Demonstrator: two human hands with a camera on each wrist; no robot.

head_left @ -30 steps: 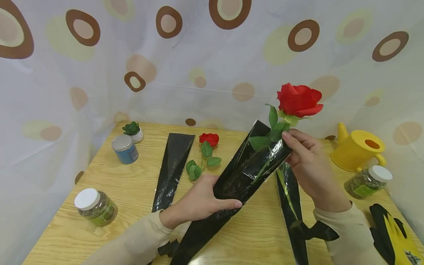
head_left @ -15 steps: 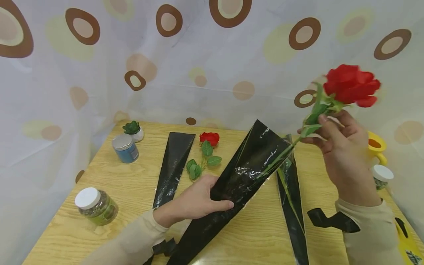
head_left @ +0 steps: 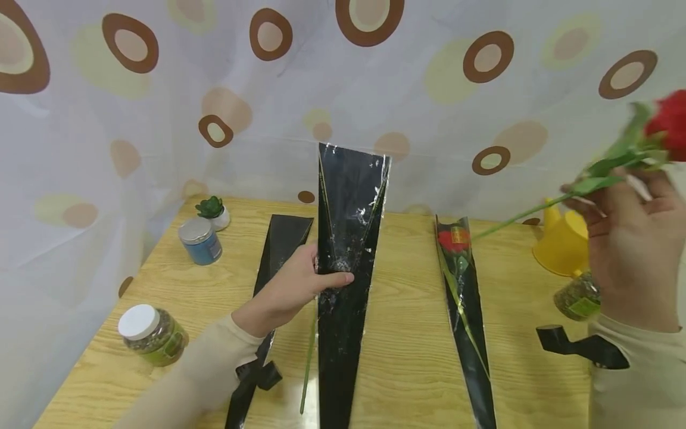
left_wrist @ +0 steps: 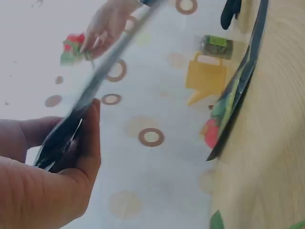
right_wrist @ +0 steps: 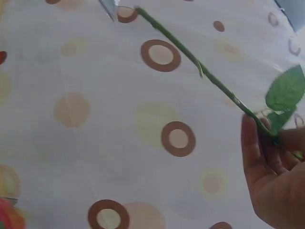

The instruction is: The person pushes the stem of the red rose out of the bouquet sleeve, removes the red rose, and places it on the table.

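Note:
My left hand point(head_left: 292, 289) grips a flat black flower sleeve point(head_left: 345, 208) around its middle, thumb across the front. The sleeve stands nearly upright, its wide mouth at the top. Off to the right, my right hand point(head_left: 635, 238) pinches an artificial red rose point(head_left: 670, 125) by the stem just below the bloom, which runs out of the head view. In the right wrist view, the bare green stem point(right_wrist: 205, 71) points away from the fingers, clear of the sleeve. The left wrist view shows the held sleeve point(left_wrist: 93, 88) edge-on between thumb and fingers.
Right of centre lies another black sleeve with a red rose point(head_left: 454, 239) in it. A further black sleeve point(head_left: 286, 235) lies left, beside a green stem point(head_left: 308, 369). Around them stand jars point(head_left: 155, 333), a blue tin point(head_left: 200, 241), a small potted plant point(head_left: 211, 210) and a yellow watering can point(head_left: 560, 244).
My right hand has drawn the rose out of the sleeve and carried it up and to the right. My left hand has swung the sleeve from slanting to nearly upright.

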